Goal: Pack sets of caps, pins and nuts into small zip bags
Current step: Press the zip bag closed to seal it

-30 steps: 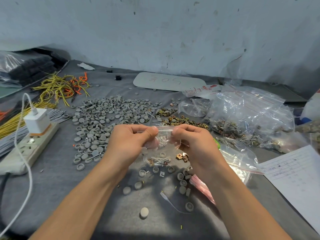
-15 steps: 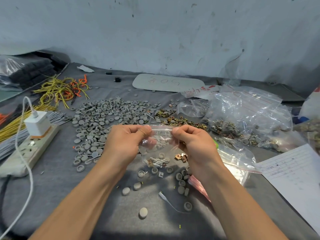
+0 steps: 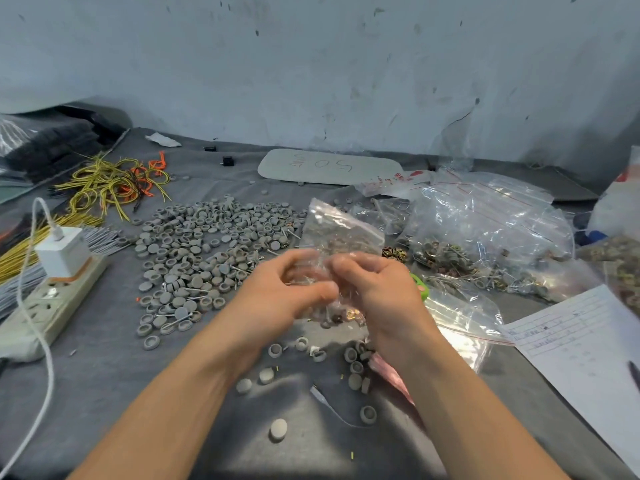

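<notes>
Work surface: a table (image 3: 104, 393) covered in grey cloth, set against a pale, scuffed wall (image 3: 311, 64).

Centre of the surface: the left hand (image 3: 277, 292) and right hand (image 3: 375, 292) meet above the cloth, fingers curled. Both pinch the lower part of one small zip bag (image 3: 341, 233). The bag is clear and lifted off the table, with its upper part standing above the knuckles. The hands and bag are blurred, so the bag's contents cannot be read.

Parts supply:
- Grey caps (image 3: 207, 244) lie in a wide loose pile behind and left of the hands. Stray ones lie scattered on the cloth between the forearms.
- Thin metal pins (image 3: 175, 322) lie among the caps.
- Brass-coloured nuts (image 3: 394, 252) lie just beyond the right hand.

Right side: large bags (image 3: 485, 220) of clear plastic are heaped together, and a paper sheet (image 3: 581, 341) with ruled lines lies near the table edge.

Left side: a power strip (image 3: 52, 299) carries a white charger (image 3: 64, 251). Yellow and orange wires (image 3: 110, 181) lie tangled behind it.

Rear: a flat grey plate (image 3: 329, 166) marked in red lies near the wall.
</notes>
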